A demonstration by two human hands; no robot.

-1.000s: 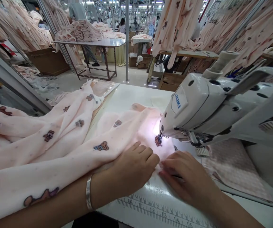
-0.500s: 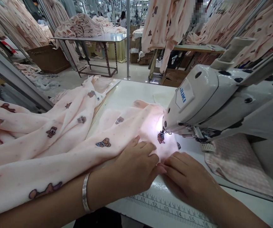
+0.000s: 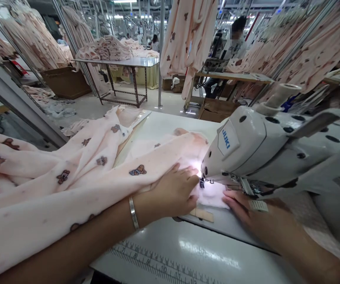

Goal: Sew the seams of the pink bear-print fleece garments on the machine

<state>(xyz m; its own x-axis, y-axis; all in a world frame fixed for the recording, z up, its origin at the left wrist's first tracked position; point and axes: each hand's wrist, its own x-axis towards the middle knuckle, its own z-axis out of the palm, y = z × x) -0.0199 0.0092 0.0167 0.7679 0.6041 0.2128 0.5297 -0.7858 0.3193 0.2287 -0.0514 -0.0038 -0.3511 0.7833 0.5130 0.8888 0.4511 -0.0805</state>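
Pink printed fleece fabric (image 3: 164, 157) with small bear figures runs from the left across the table to the sewing machine (image 3: 246, 146). My left hand (image 3: 172, 193), a silver bangle on its wrist, is bent over the fabric just left of the lit presser foot (image 3: 202, 182); its fingers are curled on the cloth. On the other side of the foot, my right hand (image 3: 258, 217) has its fingertips closed at the edge of the same fabric, partly behind the machine's lower parts. Its thumb is hidden.
A printed ruler scale (image 3: 158, 264) runs along the table's front edge. A checked pink cloth (image 3: 320, 221) lies under the machine arm. Farther off are a table (image 3: 134, 62) with folded pink garments, hanging garments (image 3: 187, 35), cardboard boxes (image 3: 217, 109) and a person (image 3: 236, 43).
My hands have come apart: the right moved right and up beside the presser foot, the left slightly up. The fabric near the foot has shifted, and the view has tilted up and turned right.
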